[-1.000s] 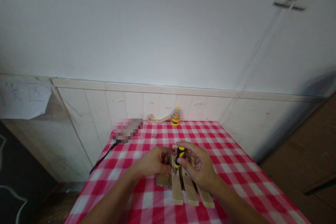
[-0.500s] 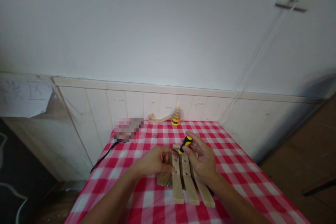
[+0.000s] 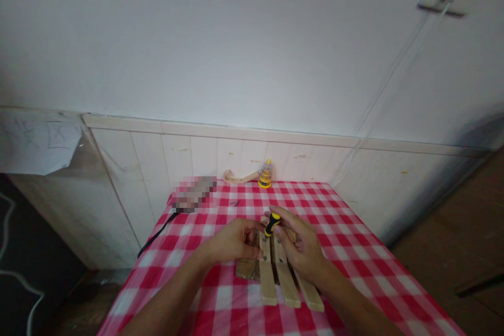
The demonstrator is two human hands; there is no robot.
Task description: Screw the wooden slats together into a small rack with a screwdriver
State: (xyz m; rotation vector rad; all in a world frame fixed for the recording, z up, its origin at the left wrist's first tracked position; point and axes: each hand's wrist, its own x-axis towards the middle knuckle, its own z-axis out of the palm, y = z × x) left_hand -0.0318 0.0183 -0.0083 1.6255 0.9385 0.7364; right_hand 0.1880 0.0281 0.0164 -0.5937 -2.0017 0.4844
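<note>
Three pale wooden strips (image 3: 269, 289) lie side by side on a brown slab (image 3: 247, 269), with dark screw heads showing in two of them. My right hand (image 3: 305, 244) is closed round a short yellow-and-black screwdriver (image 3: 272, 224), held nearly upright over the left strip. Its tip is hidden from me. On the left, my left hand (image 3: 232, 241) pinches that same strip, thumb on its edge and a fingertip close to the screwdriver's lower end. Whether a screw sits under that fingertip cannot be made out.
A red-and-white checked cloth (image 3: 212, 299) covers the table. Against the wall stand a yellow-capped bottle (image 3: 265, 174) and a curved wooden piece (image 3: 240, 177). A blurred-out object (image 3: 195, 193) with a black strap (image 3: 159, 233) lies at the back left. One small dark piece (image 3: 235, 203) rests nearby.
My right hand has shifted slightly left and down, and the screwdriver now stands more upright. My left hand stays on the left strip. The view has moved a little.
</note>
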